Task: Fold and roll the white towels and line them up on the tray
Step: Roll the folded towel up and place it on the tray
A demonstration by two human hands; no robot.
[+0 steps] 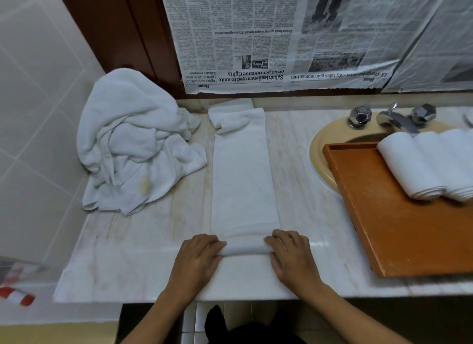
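Both ends of the roll (245, 246) sit under my fingers in the head view. My left hand (198, 256) and right hand (291, 254) curl over it, fingers close together, pinning it to the counter (307, 190). I judge the rolling barely begun: the folded towel (242, 177) lies flat ahead of my fingertips, its far end rumpled. Next I push evenly, keeping the side edges flush. Right of my fingers, the tray (399, 228) has bare room beside the rolled towels (430, 164). The heap (133, 143) lies close on the left.
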